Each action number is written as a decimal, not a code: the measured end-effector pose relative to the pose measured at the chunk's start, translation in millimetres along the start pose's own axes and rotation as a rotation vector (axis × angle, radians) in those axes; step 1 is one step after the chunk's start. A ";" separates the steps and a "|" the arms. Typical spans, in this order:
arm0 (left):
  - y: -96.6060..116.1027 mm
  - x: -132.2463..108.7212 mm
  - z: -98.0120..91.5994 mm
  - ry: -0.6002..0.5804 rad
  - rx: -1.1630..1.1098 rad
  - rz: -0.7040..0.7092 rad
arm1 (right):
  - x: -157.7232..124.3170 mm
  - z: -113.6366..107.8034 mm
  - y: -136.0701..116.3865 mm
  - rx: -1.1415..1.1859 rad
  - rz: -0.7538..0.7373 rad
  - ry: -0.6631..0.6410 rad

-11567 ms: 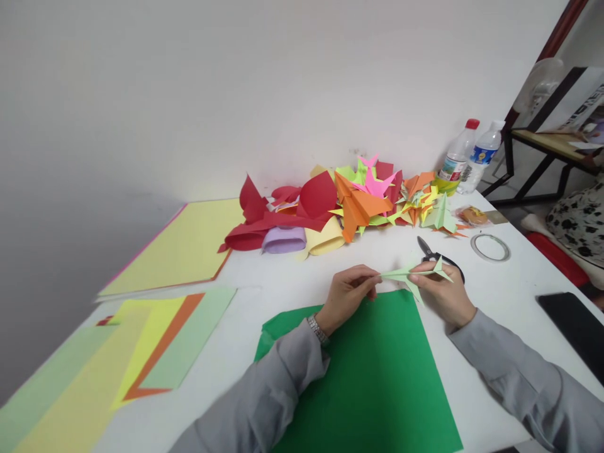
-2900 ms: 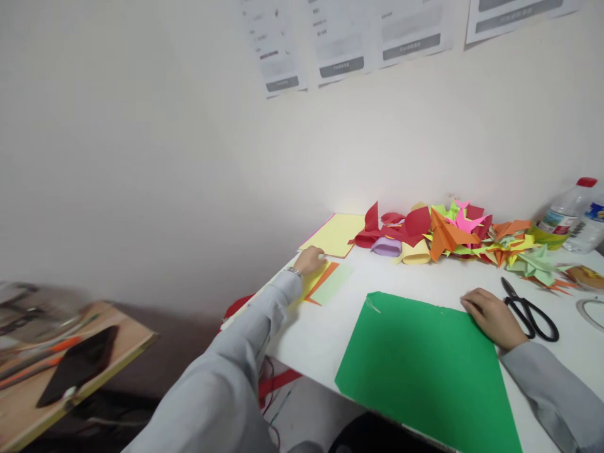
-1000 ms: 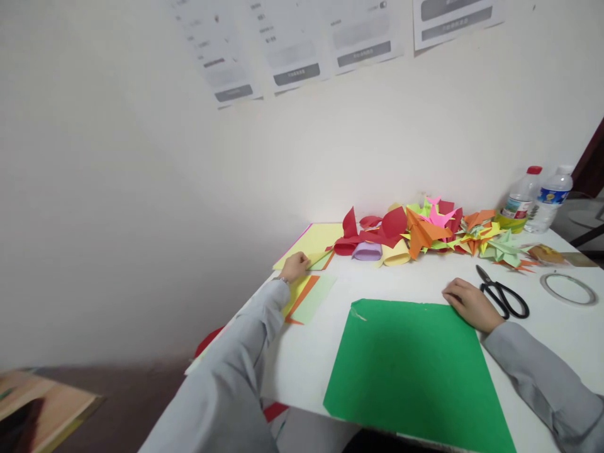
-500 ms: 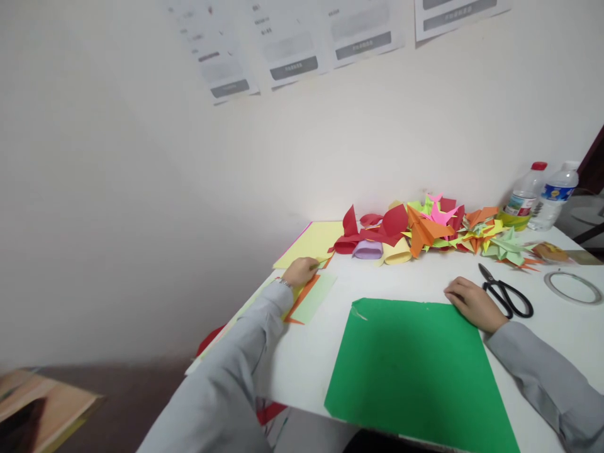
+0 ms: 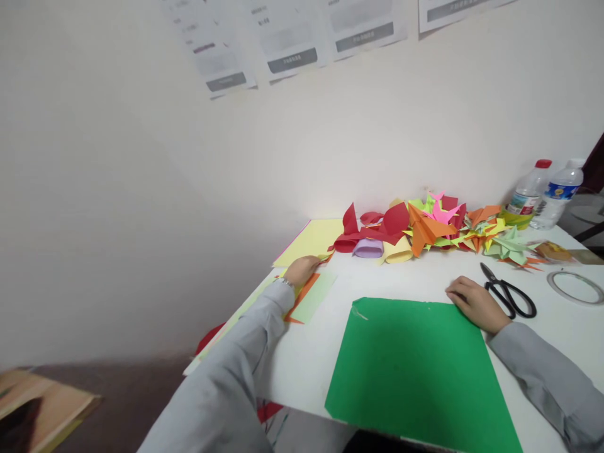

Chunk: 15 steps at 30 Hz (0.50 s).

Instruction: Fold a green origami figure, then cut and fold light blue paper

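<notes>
My left hand [image 5: 302,272] reaches to the far left of the table, its fingers closed on a coloured paper strip [image 5: 325,258] with orange and yellow-green edges showing. Under and beside it lie a pale green paper strip [image 5: 314,299] and an orange strip [image 5: 295,321]. Just beyond the hand is a pale yellow paper sheet [image 5: 311,242]. My right hand [image 5: 476,305] rests with curled fingers at the far right corner of a green board [image 5: 410,371], holding nothing I can see. Black-handled scissors [image 5: 507,292] lie right beside it.
Folded paper shapes [image 5: 427,229] in several colours are heaped along the wall. Two plastic bottles, one red-capped [image 5: 523,195] and one white-capped [image 5: 557,195], stand at the back right. A roll of tape [image 5: 576,288] lies near the right edge. Printed sheets [image 5: 292,38] hang above.
The view has shifted slightly. My left hand has barely moved, with a little more of the strip's orange edge showing at its fingertips. The right hand stays in place.
</notes>
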<state>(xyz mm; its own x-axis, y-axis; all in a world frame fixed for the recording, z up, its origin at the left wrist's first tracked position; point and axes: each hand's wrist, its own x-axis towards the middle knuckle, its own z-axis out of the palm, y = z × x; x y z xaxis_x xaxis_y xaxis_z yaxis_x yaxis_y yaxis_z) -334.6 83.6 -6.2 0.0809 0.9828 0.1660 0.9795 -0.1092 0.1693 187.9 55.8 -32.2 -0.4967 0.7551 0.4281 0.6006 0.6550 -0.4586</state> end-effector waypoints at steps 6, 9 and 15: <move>-3.0 6.0 -7.1 -0.001 -0.033 -0.102 | 0.1 0.7 0.6 -0.001 0.002 0.008; -3.8 9.9 -11.9 -0.006 -0.081 -0.154 | 0.2 1.1 1.2 0.001 0.001 0.010; -6.3 13.4 -18.4 0.021 -0.226 -0.247 | -1.9 -2.3 -1.6 -0.017 0.039 0.004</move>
<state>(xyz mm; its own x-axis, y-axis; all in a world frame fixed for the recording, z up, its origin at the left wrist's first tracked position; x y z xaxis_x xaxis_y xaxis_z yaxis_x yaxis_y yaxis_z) -343.1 94.7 12.8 -0.1602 0.9806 0.1127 0.9032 0.0996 0.4175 189.3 53.3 -30.5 -0.4702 0.7797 0.4135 0.6301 0.6246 -0.4614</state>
